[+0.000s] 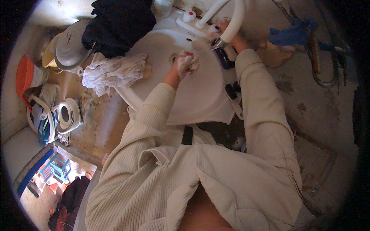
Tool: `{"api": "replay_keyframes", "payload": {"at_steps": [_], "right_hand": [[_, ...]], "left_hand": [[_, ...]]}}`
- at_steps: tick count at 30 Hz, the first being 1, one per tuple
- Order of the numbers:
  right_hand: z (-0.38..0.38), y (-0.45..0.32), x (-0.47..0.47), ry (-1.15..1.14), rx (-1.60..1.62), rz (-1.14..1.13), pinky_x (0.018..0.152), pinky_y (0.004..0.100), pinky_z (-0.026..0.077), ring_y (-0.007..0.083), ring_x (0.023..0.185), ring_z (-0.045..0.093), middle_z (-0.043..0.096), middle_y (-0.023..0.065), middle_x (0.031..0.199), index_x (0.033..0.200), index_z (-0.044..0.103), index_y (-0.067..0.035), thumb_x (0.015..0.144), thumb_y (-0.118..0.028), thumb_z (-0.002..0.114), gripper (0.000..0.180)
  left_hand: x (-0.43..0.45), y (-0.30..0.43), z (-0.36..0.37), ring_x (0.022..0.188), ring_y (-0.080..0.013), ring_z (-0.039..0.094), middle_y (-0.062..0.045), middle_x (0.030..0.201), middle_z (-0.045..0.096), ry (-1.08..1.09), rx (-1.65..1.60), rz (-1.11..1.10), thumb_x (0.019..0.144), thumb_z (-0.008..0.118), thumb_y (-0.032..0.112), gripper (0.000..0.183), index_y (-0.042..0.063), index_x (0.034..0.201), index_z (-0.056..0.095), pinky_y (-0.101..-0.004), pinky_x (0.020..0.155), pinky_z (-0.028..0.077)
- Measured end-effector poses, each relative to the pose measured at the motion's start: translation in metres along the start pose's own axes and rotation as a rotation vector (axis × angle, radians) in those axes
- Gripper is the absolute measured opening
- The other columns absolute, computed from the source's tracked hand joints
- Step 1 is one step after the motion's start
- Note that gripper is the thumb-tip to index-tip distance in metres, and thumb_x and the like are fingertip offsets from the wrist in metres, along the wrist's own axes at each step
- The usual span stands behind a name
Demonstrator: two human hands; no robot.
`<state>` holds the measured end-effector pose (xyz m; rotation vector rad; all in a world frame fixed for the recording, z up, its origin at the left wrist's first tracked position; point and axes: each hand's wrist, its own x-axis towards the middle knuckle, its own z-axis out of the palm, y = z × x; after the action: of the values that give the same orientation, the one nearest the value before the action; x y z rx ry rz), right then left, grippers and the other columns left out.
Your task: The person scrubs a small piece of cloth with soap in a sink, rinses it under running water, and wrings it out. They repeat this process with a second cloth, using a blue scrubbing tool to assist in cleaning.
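Observation:
Over the white washbasin [202, 95], my left hand [186, 64] is curled and coated in white lather; no object shows between its fingers. My right hand [225, 24] is at the tap knob with the dark blue mark [214, 29], partly hidden by the curved white spout [235, 24]. A thin trickle seems to leave the metal spout tip [220, 43] towards my left hand. The other tap knob [189, 16], with a red mark, stands to the left. Below my left hand is the drain [174, 57].
Wet white cloth [115, 70] and dark fabric [121, 26] drape the basin's left side. A brush [234, 98] and a dark soap dish [224, 59] rest on the right rim. A metal lid [72, 44], an orange basin [24, 75] and a potty [68, 115] stand left. A blue cloth [292, 33] hangs right.

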<state>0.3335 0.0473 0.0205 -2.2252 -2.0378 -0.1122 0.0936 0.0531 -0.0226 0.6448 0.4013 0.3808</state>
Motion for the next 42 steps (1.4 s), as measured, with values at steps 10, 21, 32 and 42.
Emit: {"api": "replay_keyframes", "payload": {"at_steps": [10, 21, 32, 42], "right_hand": [[0.02, -0.067, -0.025, -0.062, 1.127, 0.496, 0.076, 0.0331, 0.041, 0.0214, 0.088, 0.053, 0.054, 0.0096, 0.1, 0.103, 0.052, -0.006, 0.073, -0.027, 0.056, 0.037], [0.007, -0.123, -0.126, -0.245, 2.142, 0.58, 0.091, 0.0311, 0.031, 0.015, 0.112, 0.038, 0.042, 0.0026, 0.122, 0.119, 0.041, -0.012, 0.077, -0.028, 0.054, 0.047], [-0.021, -0.152, -0.034, -0.479, 1.444, 0.725, 0.08, 0.0297, 0.04, 0.0137, 0.093, 0.05, 0.052, 0.0036, 0.106, 0.111, 0.046, -0.009, 0.083, -0.022, 0.046, 0.031], [-0.038, -0.153, -0.057, -0.378, 1.887, 0.803, 0.076, 0.0293, 0.042, 0.0129, 0.086, 0.052, 0.054, 0.0036, 0.098, 0.107, 0.049, -0.008, 0.081, -0.022, 0.052, 0.03]], "left_hand": [[-0.008, -0.022, -0.054, 0.055, -0.0164, 0.049, -0.005, 0.072, 0.049, -0.008, 0.023, -0.015, 0.077, 0.047, 0.017, 0.012, 0.006, 0.08, 0.047, -0.028, 0.039, 0.036], [-0.043, 0.005, -0.049, 0.071, -0.0117, 0.05, -0.001, 0.081, 0.05, 0.392, 0.166, 0.029, 0.075, 0.056, 0.022, 0.022, 0.006, 0.089, 0.053, -0.0239, 0.055, 0.041], [-0.037, -0.02, -0.085, 0.07, -0.0188, 0.05, -0.005, 0.083, 0.049, 0.17, 0.036, 0.052, 0.079, 0.044, 0.016, 0.023, 0.005, 0.1, 0.044, -0.0322, 0.054, 0.044], [-0.052, 0.004, -0.035, 0.049, -0.0176, 0.048, -0.005, 0.064, 0.047, 0.328, -0.004, 0.064, 0.068, 0.059, 0.017, 0.018, 0.006, 0.079, 0.049, -0.0321, 0.038, 0.043]]}}
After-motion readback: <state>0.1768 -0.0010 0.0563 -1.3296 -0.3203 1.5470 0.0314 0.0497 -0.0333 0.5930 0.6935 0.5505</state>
